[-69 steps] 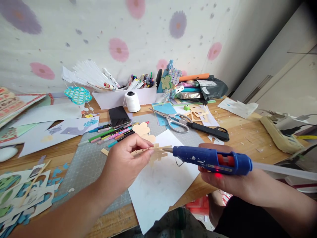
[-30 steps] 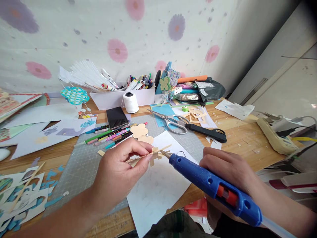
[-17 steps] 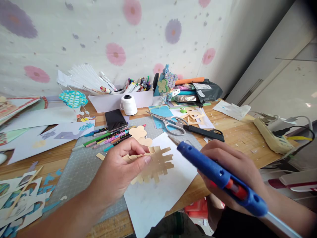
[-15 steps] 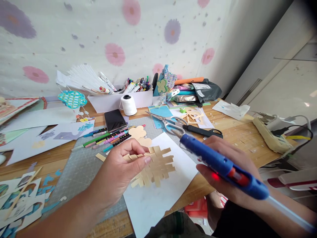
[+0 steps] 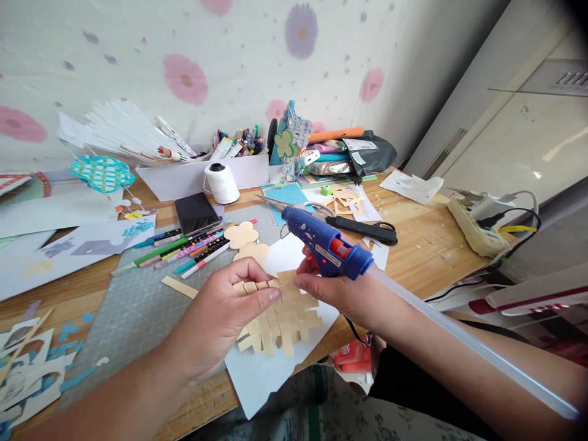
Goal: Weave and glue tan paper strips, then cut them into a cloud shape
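Between thumb and fingers my left hand (image 5: pixel 232 303) pinches the left upper edge of a woven mat of beige paper strips (image 5: pixel 287 321), whose loose strip ends stick out. A blue hot glue gun (image 5: pixel 316 242) is in my right hand (image 5: pixel 328 288), its nozzle end pointing away to the upper left. From its back a long clear glue stick (image 5: pixel 441 321) runs over my right forearm. My right thumb and fingertips are at the mat's upper edge; whether they grip it I cannot tell. Beneath the mat lies a white paper sheet (image 5: pixel 252 389).
Beige flower cut-outs (image 5: pixel 241 235), markers (image 5: pixel 197 252), a black phone (image 5: pixel 197 213) and a white thread cone (image 5: pixel 222 184) lie beyond my left hand. Scissors and a black-handled cutter (image 5: pixel 362 228) are behind the glue gun. A power strip (image 5: pixel 475 226) sits right; paper scraps (image 5: pixel 37 367) left.
My right hand has moved left with the glue gun, bringing its fingertips to the mat's upper edge. My left hand still pinches the mat. The view has shifted somewhat to the right.
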### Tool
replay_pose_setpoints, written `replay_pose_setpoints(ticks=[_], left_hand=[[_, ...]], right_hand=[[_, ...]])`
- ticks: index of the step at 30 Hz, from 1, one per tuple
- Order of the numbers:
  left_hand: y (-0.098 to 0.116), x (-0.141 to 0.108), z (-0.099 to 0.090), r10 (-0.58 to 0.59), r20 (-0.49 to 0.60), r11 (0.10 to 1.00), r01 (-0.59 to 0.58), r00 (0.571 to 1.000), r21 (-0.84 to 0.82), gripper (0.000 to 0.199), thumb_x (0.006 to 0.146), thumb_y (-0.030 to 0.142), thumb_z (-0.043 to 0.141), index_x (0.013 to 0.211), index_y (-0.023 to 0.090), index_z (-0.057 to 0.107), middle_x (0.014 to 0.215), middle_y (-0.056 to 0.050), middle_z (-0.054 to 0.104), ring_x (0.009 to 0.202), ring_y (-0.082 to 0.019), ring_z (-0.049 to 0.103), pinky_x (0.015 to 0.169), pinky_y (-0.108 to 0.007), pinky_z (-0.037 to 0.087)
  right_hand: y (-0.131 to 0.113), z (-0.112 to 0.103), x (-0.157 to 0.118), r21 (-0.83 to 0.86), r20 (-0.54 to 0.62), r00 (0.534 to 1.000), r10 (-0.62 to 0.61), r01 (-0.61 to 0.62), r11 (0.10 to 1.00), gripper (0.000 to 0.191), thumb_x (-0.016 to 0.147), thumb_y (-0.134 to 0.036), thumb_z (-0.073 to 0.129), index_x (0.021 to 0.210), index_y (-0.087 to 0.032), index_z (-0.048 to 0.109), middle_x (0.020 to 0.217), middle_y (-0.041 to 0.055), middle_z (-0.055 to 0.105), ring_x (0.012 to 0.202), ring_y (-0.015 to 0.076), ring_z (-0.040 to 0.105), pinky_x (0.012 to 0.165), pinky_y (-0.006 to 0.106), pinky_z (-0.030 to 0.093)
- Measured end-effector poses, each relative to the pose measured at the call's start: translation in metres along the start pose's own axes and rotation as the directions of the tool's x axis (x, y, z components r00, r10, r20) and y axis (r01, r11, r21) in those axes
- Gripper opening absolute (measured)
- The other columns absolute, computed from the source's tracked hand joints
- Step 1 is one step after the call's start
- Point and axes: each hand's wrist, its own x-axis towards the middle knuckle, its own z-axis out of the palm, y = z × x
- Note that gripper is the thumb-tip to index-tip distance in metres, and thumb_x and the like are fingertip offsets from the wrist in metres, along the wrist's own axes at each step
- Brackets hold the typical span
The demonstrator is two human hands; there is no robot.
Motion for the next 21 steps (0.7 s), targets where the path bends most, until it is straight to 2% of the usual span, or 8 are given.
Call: replay_pose_setpoints(ticks=[7, 13, 18, 21], left_hand=[[-0.0018, -0.0010, 0.0009, -0.001, -0.017, 0.999, 0.000, 1.000, -0.046, 0.019, 0.073, 0.026, 0.070, 0.068, 0.020, 0.053, 0.069, 0.004, 0.057, 0.066, -0.012, 0.049, 0.060, -0.023, 0.036], [-0.0045, 0.0006, 0.0013, -0.061, 0.006, 0.988, 0.061, 0.998, -0.142, 0.021, 0.073, 0.026, 0.073, 0.071, 0.020, 0.053, 0.064, 0.006, 0.055, 0.056, -0.008, 0.045, 0.052, -0.020, 0.031], [-0.0044, 0.0015, 0.0016, -0.001, -0.029, 0.986, -0.004, 1.000, -0.169, 0.018, 0.071, 0.026, 0.078, 0.083, 0.021, 0.065, 0.078, 0.003, 0.063, 0.074, -0.012, 0.057, 0.064, -0.022, 0.041], [-0.0049, 0.0021, 0.0027, -0.013, -0.035, 0.982, 0.006, 0.999, -0.191, 0.019, 0.070, 0.029, 0.079, 0.083, 0.022, 0.067, 0.079, 0.002, 0.065, 0.077, -0.014, 0.061, 0.066, -0.023, 0.044]], right_hand=[[0.0069, 0.0065, 0.0023, -0.045, -0.033, 0.999, -0.006, 0.004, 0.999, 0.023, 0.071, -0.026, 0.070, 0.084, -0.022, 0.052, 0.074, -0.0034, 0.060, 0.064, 0.0131, 0.059, 0.058, 0.025, 0.048], [0.0053, 0.0089, 0.0039, -0.097, -0.015, 1.000, -0.018, 0.016, 0.995, 0.021, 0.071, -0.027, 0.067, 0.084, -0.022, 0.052, 0.075, -0.0015, 0.062, 0.065, 0.0148, 0.060, 0.060, 0.029, 0.049], [0.0024, 0.0090, 0.0043, -0.136, -0.018, 0.999, -0.045, 0.043, 0.990, 0.019, 0.071, -0.024, 0.064, 0.085, -0.022, 0.053, 0.077, 0.0006, 0.063, 0.067, 0.0163, 0.060, 0.062, 0.032, 0.050], [0.0021, 0.0101, 0.0032, -0.136, -0.016, 0.997, -0.074, 0.071, 0.988, 0.019, 0.070, -0.024, 0.062, 0.086, -0.022, 0.053, 0.076, 0.0000, 0.061, 0.067, 0.0164, 0.059, 0.061, 0.031, 0.050]])
